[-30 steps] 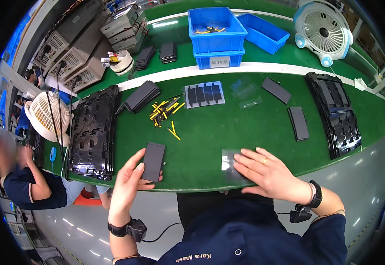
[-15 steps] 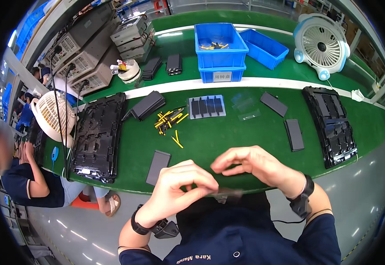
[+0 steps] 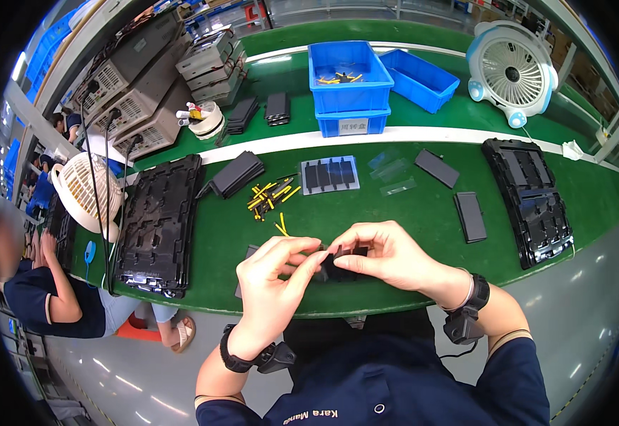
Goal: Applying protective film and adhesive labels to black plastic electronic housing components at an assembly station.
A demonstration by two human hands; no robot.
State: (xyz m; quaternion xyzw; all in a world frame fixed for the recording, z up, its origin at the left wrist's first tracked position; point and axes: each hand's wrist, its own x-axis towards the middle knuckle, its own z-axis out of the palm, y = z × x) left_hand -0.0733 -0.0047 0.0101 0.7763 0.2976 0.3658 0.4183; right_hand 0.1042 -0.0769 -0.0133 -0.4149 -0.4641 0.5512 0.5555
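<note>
Over belt edge | left hand (image 3: 270, 280) + right hand (image 3: 384, 255) grip one black part (image 3: 338, 264) | two blue bins (image 3: 350, 77)

— What does the person wear?

— A dark navy top with short sleeves, light lettering across the chest and one small round button. The left hand (image 3: 270, 287) and right hand (image 3: 387, 255) are bare.

— Anything at the wrists?

— A black band on each, carrying a small black box; a thin black cable trails from the right one.
</note>
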